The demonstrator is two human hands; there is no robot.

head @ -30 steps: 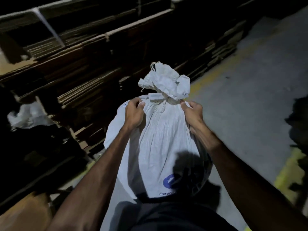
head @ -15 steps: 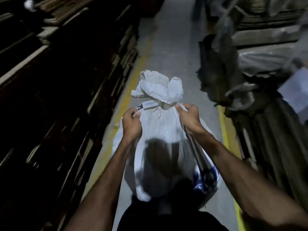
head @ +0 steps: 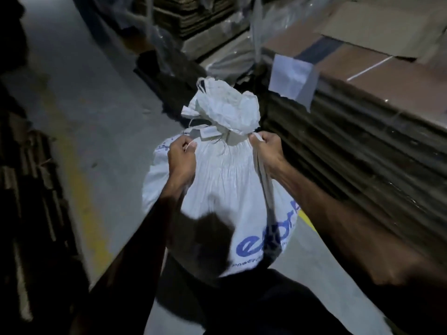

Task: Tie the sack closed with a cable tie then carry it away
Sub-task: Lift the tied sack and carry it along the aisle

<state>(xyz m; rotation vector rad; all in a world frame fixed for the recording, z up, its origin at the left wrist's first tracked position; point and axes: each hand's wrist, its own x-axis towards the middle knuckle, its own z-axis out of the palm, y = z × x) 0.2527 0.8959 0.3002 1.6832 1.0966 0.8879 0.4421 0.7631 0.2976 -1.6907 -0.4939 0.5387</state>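
Note:
A full white woven sack [head: 225,189] with blue lettering hangs in front of me, held off the floor. Its neck is cinched by a pale cable tie [head: 209,132], and the bunched mouth stands up above it. My left hand [head: 182,158] grips the sack's shoulder on the left, just below the neck. My right hand [head: 267,151] grips a fold of the sack on the right side of the neck. My shadow falls on the sack's lower part.
Tall stacks of flat cardboard [head: 362,131] line the right, with a white paper sheet [head: 291,78] hanging from one. Dark stacks [head: 29,201] stand on the left. A grey aisle floor [head: 79,97] with a yellow line [head: 72,175] runs between them.
My view has swung right along the aisle while I carry the sack. The cardboard stacks on the right are now closer. Both hands keep the same grip.

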